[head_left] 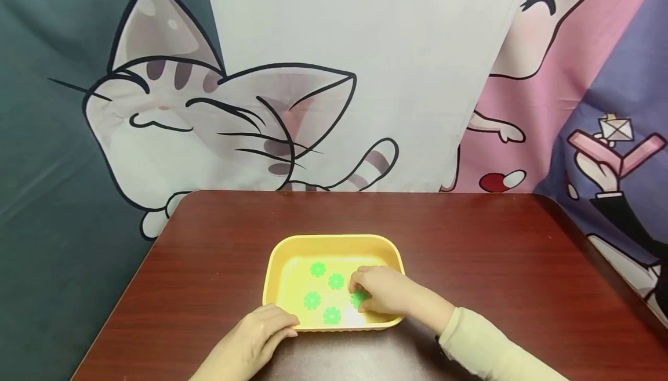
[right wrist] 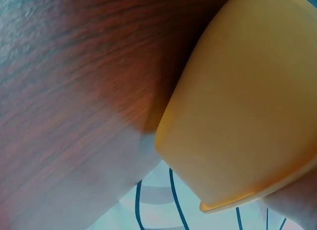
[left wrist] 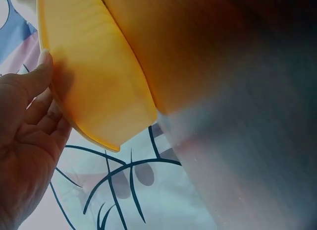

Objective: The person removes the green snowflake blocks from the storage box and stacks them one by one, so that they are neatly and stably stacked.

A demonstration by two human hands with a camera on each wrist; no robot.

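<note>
A yellow plastic basin (head_left: pixel 334 242) holds several flat green flower-shaped pieces (head_left: pixel 336 280) on its floor. My left hand (head_left: pixel 258 334) grips the basin's rim at the near left corner; in the left wrist view, that hand (left wrist: pixel 32 131) has thumb and fingers at the rim. Inside the basin's right side, my right hand (head_left: pixel 385 290) curls thumb and fingers around one green flower-shaped piece (head_left: pixel 358 298), which is partly covered. The right wrist view shows mostly the basin's outer wall (right wrist: pixel 252 91), with only a bit of the hand (right wrist: pixel 297 198) past the rim.
The basin stands on a reddish-brown wooden table (head_left: pixel 209 253) with rounded far corners. Behind the table hangs a cloth backdrop with a cartoon cat (head_left: pixel 172 108) on the left and pink and purple drawings on the right.
</note>
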